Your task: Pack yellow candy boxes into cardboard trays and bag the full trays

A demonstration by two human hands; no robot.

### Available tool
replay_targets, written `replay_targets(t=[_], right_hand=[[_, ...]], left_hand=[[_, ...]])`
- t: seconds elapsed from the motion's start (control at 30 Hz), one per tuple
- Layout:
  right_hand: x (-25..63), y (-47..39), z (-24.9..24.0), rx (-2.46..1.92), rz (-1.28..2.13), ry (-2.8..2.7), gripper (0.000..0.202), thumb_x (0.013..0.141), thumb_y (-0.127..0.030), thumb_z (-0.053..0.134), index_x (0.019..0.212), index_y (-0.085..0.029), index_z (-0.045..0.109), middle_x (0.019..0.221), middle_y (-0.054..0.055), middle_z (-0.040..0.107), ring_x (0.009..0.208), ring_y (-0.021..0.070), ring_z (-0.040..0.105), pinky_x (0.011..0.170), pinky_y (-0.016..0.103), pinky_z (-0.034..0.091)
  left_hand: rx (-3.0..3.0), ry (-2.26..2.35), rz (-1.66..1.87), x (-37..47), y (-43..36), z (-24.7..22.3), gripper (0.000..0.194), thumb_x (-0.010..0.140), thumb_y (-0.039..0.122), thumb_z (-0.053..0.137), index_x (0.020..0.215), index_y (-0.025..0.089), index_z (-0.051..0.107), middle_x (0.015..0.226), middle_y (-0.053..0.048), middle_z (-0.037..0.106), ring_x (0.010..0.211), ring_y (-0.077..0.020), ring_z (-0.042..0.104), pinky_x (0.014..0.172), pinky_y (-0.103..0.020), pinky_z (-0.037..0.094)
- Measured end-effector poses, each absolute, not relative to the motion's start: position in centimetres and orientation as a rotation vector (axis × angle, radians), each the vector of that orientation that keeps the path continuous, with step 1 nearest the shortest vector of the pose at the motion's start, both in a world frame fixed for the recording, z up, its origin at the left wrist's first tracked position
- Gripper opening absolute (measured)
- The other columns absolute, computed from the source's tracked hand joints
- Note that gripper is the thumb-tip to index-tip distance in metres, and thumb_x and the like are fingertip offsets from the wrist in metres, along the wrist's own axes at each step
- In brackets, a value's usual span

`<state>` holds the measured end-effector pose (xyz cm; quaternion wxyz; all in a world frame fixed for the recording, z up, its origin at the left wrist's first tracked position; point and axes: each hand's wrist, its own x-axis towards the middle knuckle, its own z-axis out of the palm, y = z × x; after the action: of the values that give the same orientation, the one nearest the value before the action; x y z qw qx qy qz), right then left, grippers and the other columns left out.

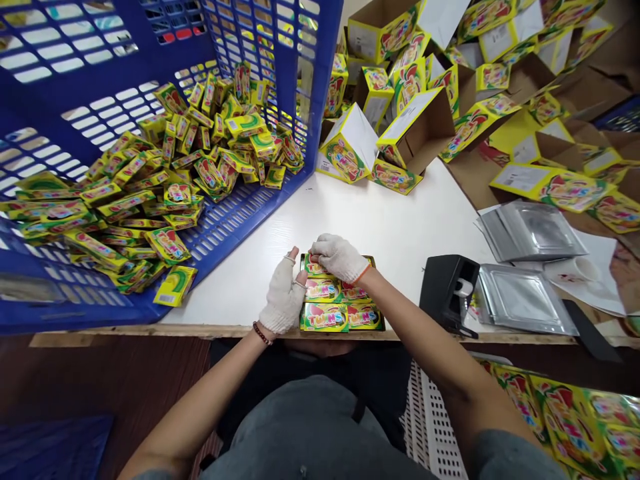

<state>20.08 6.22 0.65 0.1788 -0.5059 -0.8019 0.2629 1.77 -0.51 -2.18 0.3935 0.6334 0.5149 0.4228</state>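
Straight in front of me, at the table's near edge, lies an open display box (383,321) with small yellow-green "TWINS" boxes (324,317) set in two columns. My right hand (340,257), in a white knit glove, reaches over its far end. Its bent fingers are on a small box (314,268) at the far left corner, partly hiding it. My left hand (283,297) wears a similar glove with bare fingertips. It rests against the display box's left side, thumb and forefinger apart, with nothing visible in its grasp.
On the left, a tipped blue plastic crate (235,230) spills many small boxes (165,193). Empty open cartons (420,133) pile up at the back right. A black tape dispenser (447,290) stands right of my arm, beside stacked clear plastic trays (530,300). Printed packs (565,413) lie lower right.
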Motion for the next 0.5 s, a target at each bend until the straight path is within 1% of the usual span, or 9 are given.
replay_targets(t=[0.07, 0.17, 0.27, 0.33, 0.37, 0.43, 0.5], right_hand=[[19.3, 6.0, -0.4, -1.457, 0.589, -2.257, 0.015, 0.087, -0.015, 0.057, 0.082, -0.018, 0.071, 0.085, 0.005, 0.062, 0.080, 0.0173, 0.055, 0.072, 0.029, 0.041], [18.4, 5.4, -1.3, -1.452, 0.399, -2.397, 0.014, 0.086, -0.017, 0.057, 0.083, -0.016, 0.070, 0.082, 0.008, 0.062, 0.077, 0.0205, 0.053, 0.071, 0.032, 0.039], [18.3, 4.4, -1.7, -1.330, 0.373, -2.521, 0.016, 0.086, -0.021, 0.055, 0.082, -0.016, 0.070, 0.079, 0.009, 0.063, 0.074, 0.0222, 0.053, 0.071, 0.036, 0.040], [18.8, 3.4, -1.7, -1.243, 0.420, -2.389, 0.021, 0.090, -0.024, 0.050, 0.084, -0.017, 0.068, 0.082, 0.009, 0.064, 0.080, 0.0229, 0.056, 0.077, 0.037, 0.043], [19.2, 2.8, -1.8, -1.238, 0.438, -2.232, 0.023, 0.093, -0.026, 0.047, 0.090, -0.017, 0.068, 0.087, 0.010, 0.064, 0.086, 0.0232, 0.058, 0.081, 0.037, 0.045], [19.9, 1.2, -2.0, -1.306, 0.481, -1.822, 0.031, 0.097, -0.033, 0.041, 0.111, -0.018, 0.064, 0.103, 0.011, 0.064, 0.100, 0.0235, 0.059, 0.091, 0.038, 0.047], [20.2, -0.6, -2.4, -1.411, 0.609, -1.507, 0.046, 0.100, -0.042, 0.033, 0.137, -0.018, 0.047, 0.123, 0.013, 0.059, 0.116, 0.0245, 0.056, 0.101, 0.041, 0.045]], left_hand=[[1.632, 1.282, 1.058, 2.5, -0.4, -3.0, 0.058, 0.096, 0.043, 0.046, 0.149, 0.019, 0.041, 0.156, -0.013, 0.041, 0.146, -0.0251, 0.036, 0.124, -0.046, 0.024], [1.611, 1.243, 1.026, 3.7, 0.0, -4.0, 0.063, 0.097, 0.044, 0.046, 0.152, 0.017, 0.036, 0.160, -0.013, 0.035, 0.150, -0.0246, 0.029, 0.126, -0.044, 0.019], [1.536, 1.219, 1.046, 4.1, 0.1, -4.7, 0.067, 0.097, 0.048, 0.045, 0.155, 0.018, 0.030, 0.162, -0.012, 0.029, 0.151, -0.0235, 0.026, 0.126, -0.042, 0.018], [1.449, 1.202, 1.082, 3.9, -0.2, -5.1, 0.069, 0.097, 0.051, 0.044, 0.156, 0.020, 0.027, 0.164, -0.010, 0.025, 0.151, -0.0225, 0.025, 0.126, -0.041, 0.018], [1.390, 1.196, 1.103, 3.7, -0.5, -5.3, 0.069, 0.097, 0.053, 0.044, 0.156, 0.021, 0.026, 0.165, -0.010, 0.024, 0.151, -0.0226, 0.025, 0.126, -0.040, 0.019], [1.251, 1.190, 1.138, 3.3, -1.3, -5.7, 0.071, 0.095, 0.057, 0.045, 0.156, 0.023, 0.029, 0.164, -0.009, 0.026, 0.151, -0.0242, 0.027, 0.125, -0.040, 0.024], [1.109, 1.180, 1.124, 3.1, -2.0, -6.0, 0.075, 0.093, 0.062, 0.048, 0.155, 0.024, 0.031, 0.163, -0.009, 0.028, 0.150, -0.0262, 0.030, 0.122, -0.039, 0.030]])
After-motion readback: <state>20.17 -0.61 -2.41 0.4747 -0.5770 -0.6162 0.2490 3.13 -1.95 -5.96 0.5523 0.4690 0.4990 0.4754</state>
